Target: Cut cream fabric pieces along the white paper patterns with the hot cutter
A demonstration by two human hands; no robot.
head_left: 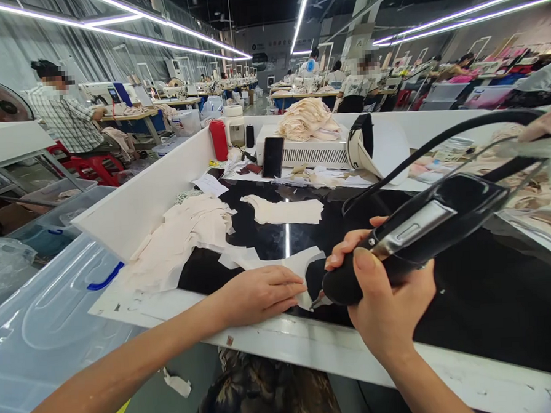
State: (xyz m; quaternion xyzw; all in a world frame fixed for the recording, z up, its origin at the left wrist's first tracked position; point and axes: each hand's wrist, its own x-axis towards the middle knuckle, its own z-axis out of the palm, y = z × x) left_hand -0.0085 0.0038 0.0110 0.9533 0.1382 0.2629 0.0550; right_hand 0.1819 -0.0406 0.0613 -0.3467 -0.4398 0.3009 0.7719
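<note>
Left hand: the left hand [261, 291] lies flat with the fingers stretched out, palm down, and presses on a pale fabric piece [306, 260]; it grips nothing.
Right hand: the right hand [382, 305] is closed around the black handle of a hand tool [424, 229], with the thumb on top of the handle.
Tool tip: the metal tip [318, 301] points toward the left hand and meets the edge of the fabric piece just beside the left fingertips.
Cable: a black cable [438, 142] goes from the back of the tool, up and away from the right hand.
Fabric piece: it lies on the glossy black work surface [492, 294], under the left hand and between both hands.
Beyond the left hand: a stack of pale cut pieces [180, 242] and one single pale piece [285, 211] lie on the same surface.
Further beyond the hands: a dark phone [273, 157] leans on a white box unit [309, 152], with a red bottle [218, 140] near it.
Outside the left arm: a clear plastic bin lid [45, 317].
Other people: a person in a checked shirt [68, 119] sits far beyond the left hand.
</note>
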